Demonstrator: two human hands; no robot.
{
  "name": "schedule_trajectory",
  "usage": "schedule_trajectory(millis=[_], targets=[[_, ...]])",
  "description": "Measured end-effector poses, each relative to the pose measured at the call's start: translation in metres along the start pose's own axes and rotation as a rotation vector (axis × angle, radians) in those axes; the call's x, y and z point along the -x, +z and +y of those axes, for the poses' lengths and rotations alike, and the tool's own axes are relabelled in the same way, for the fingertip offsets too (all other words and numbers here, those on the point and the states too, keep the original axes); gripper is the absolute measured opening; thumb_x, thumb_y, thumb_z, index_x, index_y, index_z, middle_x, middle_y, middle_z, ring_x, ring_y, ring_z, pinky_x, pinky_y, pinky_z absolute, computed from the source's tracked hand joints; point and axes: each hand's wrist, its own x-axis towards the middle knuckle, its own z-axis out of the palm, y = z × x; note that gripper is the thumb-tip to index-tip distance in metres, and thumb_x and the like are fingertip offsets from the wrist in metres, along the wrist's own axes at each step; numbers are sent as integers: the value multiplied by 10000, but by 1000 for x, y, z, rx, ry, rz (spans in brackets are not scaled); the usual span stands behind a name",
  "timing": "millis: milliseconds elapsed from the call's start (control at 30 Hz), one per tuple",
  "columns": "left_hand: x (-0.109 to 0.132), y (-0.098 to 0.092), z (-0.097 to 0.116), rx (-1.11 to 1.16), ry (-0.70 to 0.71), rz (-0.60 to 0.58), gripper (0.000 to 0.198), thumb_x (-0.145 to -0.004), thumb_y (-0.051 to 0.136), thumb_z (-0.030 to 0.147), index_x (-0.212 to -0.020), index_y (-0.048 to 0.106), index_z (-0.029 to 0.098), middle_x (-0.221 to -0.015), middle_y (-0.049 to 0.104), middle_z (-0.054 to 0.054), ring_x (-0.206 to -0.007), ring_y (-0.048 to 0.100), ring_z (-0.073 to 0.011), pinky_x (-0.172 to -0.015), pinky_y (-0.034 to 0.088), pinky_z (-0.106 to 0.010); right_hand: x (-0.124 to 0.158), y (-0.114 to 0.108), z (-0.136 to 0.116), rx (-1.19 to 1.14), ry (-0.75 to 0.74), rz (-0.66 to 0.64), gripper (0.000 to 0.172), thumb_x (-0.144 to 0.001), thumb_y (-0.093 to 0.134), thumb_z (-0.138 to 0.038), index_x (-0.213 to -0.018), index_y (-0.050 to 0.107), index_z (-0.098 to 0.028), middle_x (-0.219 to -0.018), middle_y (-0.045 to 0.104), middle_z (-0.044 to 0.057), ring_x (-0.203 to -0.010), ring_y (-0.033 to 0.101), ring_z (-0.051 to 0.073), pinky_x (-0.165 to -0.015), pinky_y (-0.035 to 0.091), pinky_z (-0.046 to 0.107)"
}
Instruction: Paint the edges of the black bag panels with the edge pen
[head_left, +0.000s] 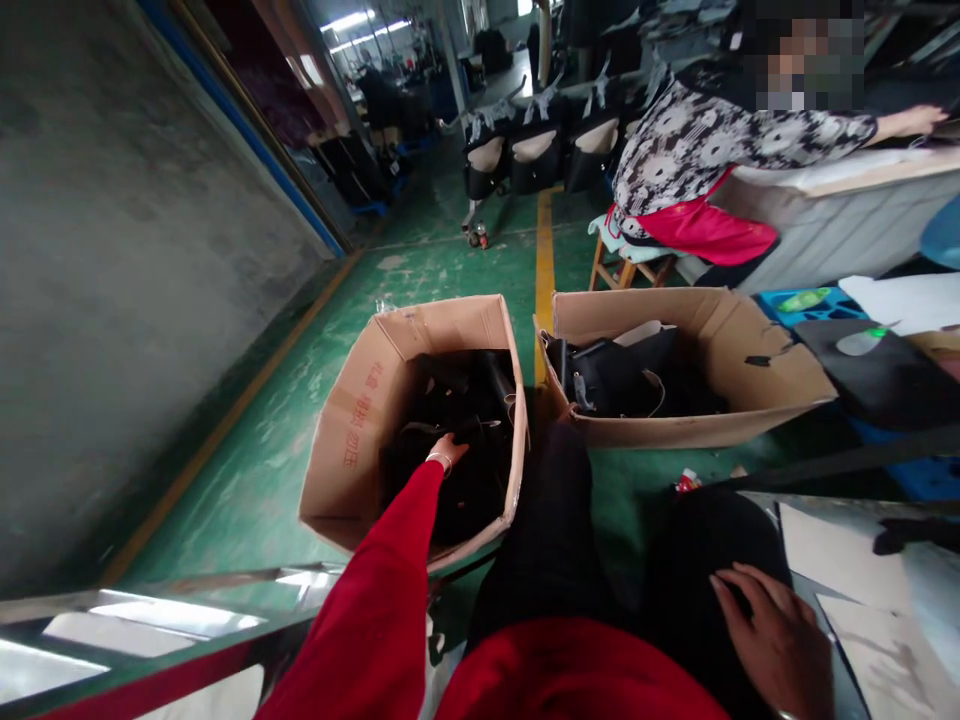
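Note:
My left arm, in a red sleeve, reaches down into the nearer cardboard box (360,410). Inside it, my left hand (448,453), with a bracelet at the wrist, is closed with its fingertips at a black piece of sheet material (420,475) among several such pieces. The fingertips are small and partly lost against the black. My right hand (780,630) rests on my right thigh, fingers stretched out and holding nothing. Pale flat sheets (840,555) lie on the surface beside it.
A second cardboard box (697,430) with black pieces stands to the right. Beyond it a person (690,150) sits on a wooden stool (630,268) at a bench. A grey wall (150,250) rises at left; a metal frame (172,615) is at lower left.

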Motion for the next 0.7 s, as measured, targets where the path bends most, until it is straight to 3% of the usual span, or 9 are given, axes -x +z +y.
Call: schedule_trajectory(millis=[200,333,467,567,633,700], targets=[[-70,25,7,-132,-81,59,449,-946,645,378,-1344,570,186,-1425,542,-130,-1261,556,-307,-1035,490,-546,7,-10,-4,13,59,-35,369,-959,492,-487,-961,738,-211,-1113,701,128,-1002,664,329,-838,489,473],[-98,25,-3,-208,-101,3,475,-940,650,389,-1360,559,188,-1428,542,-130,-1276,545,-313,-1045,478,-548,10,-18,-6,49,134,-41,308,-919,503,-427,-951,757,-257,-1108,704,128,-1006,660,346,-826,483,497],[-106,21,-26,-302,-124,-69,501,-931,663,395,-1375,551,194,-1427,548,-131,-1267,557,-313,-1042,480,-550,13,-19,-3,90,149,-27,329,-923,478,-429,-922,762,-263,-1080,711,124,-986,664,340,-803,473,489],[-105,21,-40,-372,-127,-90,642,-892,699,405,-1458,475,199,-1505,481,-155,-1357,477,-356,-1078,436,-569,13,-17,-2,114,161,-9,366,-938,477,-476,-897,751,-238,-1075,712,119,-962,668,326,-802,474,472],[-102,24,-44,-412,-121,-97,703,-855,730,407,-1470,467,195,-1528,456,-174,-1406,417,-387,-1101,399,-570,10,-16,-3,128,172,5,381,-950,483,-493,-893,746,-223,-1085,708,118,-965,666,321,-804,474,462],[-96,28,-43,-443,-104,-112,638,-844,739,407,-1405,538,180,-1512,476,-173,-1425,391,-391,-1125,362,-575,7,-15,-5,135,175,11,385,-958,493,-502,-898,743,-215,-1100,703,118,-976,664,320,-795,474,452]])
